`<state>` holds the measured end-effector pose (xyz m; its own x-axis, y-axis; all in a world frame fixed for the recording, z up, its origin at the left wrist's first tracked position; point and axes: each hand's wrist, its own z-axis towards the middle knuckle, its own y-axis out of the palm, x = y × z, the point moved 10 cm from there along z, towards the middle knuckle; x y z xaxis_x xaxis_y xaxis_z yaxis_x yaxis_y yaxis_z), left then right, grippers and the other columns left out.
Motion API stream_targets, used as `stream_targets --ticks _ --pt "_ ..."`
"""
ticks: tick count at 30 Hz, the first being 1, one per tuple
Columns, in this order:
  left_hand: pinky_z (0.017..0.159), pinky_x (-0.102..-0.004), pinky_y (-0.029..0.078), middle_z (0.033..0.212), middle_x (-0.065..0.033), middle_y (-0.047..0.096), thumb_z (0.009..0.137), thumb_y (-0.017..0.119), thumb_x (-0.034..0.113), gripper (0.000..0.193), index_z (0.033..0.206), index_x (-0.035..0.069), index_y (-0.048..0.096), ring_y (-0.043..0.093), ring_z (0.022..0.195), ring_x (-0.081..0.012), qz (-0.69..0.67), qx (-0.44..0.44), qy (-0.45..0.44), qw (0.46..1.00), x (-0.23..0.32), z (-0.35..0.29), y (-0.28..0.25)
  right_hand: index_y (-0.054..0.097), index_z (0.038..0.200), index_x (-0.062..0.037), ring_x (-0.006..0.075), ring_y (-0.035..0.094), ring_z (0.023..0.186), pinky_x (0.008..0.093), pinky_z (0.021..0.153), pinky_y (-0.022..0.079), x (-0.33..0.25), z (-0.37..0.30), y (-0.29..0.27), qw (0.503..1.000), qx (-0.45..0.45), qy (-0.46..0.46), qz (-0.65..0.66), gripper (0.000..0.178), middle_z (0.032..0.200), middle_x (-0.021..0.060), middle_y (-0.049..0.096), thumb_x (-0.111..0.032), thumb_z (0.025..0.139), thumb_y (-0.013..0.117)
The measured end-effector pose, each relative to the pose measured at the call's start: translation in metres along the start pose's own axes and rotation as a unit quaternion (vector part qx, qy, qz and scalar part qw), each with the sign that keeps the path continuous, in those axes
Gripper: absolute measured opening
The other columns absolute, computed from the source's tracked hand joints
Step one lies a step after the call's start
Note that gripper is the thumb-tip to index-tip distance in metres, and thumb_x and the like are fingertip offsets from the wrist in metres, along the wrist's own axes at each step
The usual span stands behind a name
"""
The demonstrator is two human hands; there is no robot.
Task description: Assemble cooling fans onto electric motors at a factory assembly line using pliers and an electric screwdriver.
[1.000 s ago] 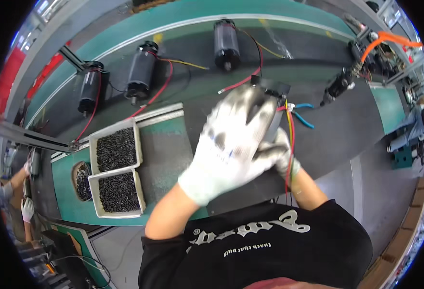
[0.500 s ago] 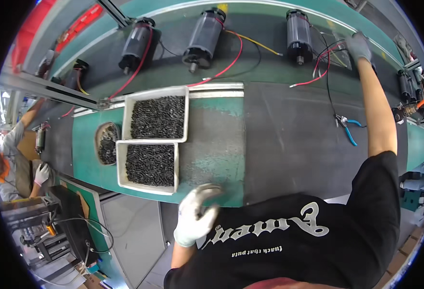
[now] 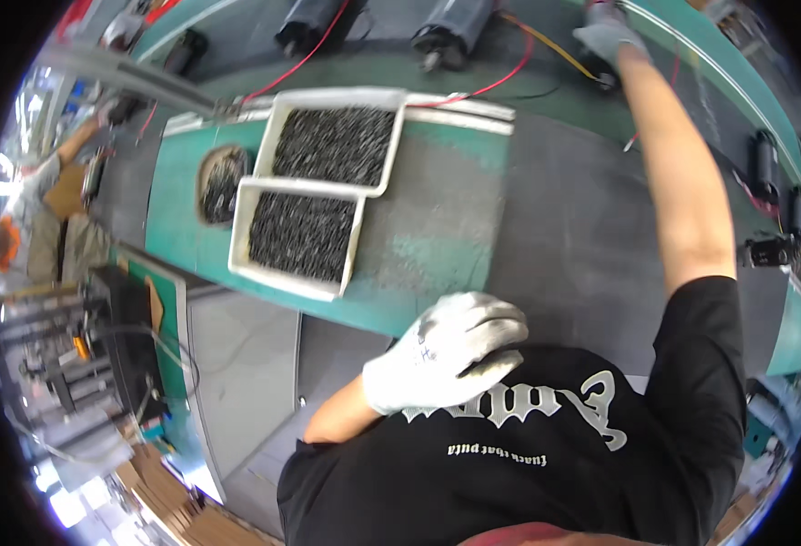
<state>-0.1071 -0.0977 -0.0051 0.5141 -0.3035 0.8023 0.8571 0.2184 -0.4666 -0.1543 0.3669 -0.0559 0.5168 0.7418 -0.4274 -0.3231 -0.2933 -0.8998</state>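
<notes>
My right hand (image 3: 611, 41), in a grey glove, reaches to the far side of the bench and is closed over a cylindrical motor. The motor's black end (image 3: 607, 80) shows below the glove; most of the body is hidden. My left hand (image 3: 450, 350), in a white glove, hovers by the near bench edge in front of my shirt. Its fingers are curved, the thumb stands apart, and I see nothing in it. Two more motors with clear-grey bodies, one in the middle (image 3: 450, 35) and one farther left (image 3: 309, 23), lie on the dark belt with red wires trailing.
Two white bins, a far one (image 3: 398, 136) and a near one (image 3: 353, 250), hold small black parts. Beside them stands a small brown tub (image 3: 205, 196). A metal bar (image 3: 136, 77) crosses the left. Another person (image 3: 41, 196) works at far left. More motors (image 3: 764, 168) lie at right.
The view has shifted, so the bins sit higher. My right hand has gone from the wires beside the motor onto the motor. My left hand has moved right, and the blue-handled pliers are out of sight.
</notes>
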Motion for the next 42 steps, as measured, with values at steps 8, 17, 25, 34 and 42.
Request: stream_targets --ticks 8,17,25,34,42 --pt "0.066 -0.0321 0.051 0.080 -0.0130 0.065 0.082 0.069 0.018 0.024 0.099 0.001 0.067 0.065 0.071 -0.0212 0.305 0.244 -0.337 0.857 -0.042 -0.037 -0.178 0.029 0.152 -0.0120 0.0387 0.062 0.109 0.0393 0.092 0.047 -0.051 -0.132 0.016 0.983 0.002 0.154 -0.096 0.088 0.120 0.0271 0.062 -0.049 0.080 0.064" --pt "0.090 -0.0426 0.050 0.111 -0.0211 0.064 0.087 0.065 0.025 0.033 0.110 0.002 0.064 0.061 0.105 -0.0389 0.540 0.060 -0.247 0.802 -0.207 0.010 -0.220 0.026 0.152 -0.0077 0.0384 0.066 0.097 0.0423 0.086 0.050 -0.105 -0.251 0.013 0.978 0.053 0.191 0.060 0.080 0.113 0.0278 0.064 -0.035 0.087 0.065" --pt "0.099 -0.0418 0.045 0.123 -0.0297 0.058 0.096 0.057 0.022 0.040 0.127 -0.002 0.054 0.054 0.118 -0.0416 0.545 0.068 -0.253 0.796 -0.185 0.003 -0.225 0.063 0.111 0.0072 0.0192 0.063 0.078 0.0288 0.069 0.051 -0.053 -0.394 -0.135 0.835 0.515 0.044 0.192 0.031 0.089 0.0146 0.067 -0.018 0.093 0.058" --pt "0.056 -0.0238 0.044 0.095 -0.0083 0.059 0.083 0.069 0.012 0.038 0.115 0.002 0.052 0.053 0.066 -0.0116 -0.373 0.189 -0.247 0.874 -0.102 0.037 -0.047 0.056 0.123 0.0011 0.0178 0.058 0.108 0.0353 0.102 0.042 0.126 -0.330 -0.129 0.855 0.221 0.075 0.464 0.034 0.105 0.0068 0.062 -0.009 0.091 0.061" --pt "0.059 -0.0246 0.040 0.085 -0.0061 0.059 0.094 0.065 0.029 0.034 0.109 -0.001 0.059 0.048 0.061 -0.0094 -0.791 0.072 -0.172 0.583 -0.051 0.084 0.112 0.058 0.118 0.0050 0.0278 0.061 0.103 0.0453 0.104 0.041 0.012 -0.373 -0.188 0.814 0.329 -0.063 0.475 0.041 0.113 0.0162 0.063 -0.016 0.083 0.061"
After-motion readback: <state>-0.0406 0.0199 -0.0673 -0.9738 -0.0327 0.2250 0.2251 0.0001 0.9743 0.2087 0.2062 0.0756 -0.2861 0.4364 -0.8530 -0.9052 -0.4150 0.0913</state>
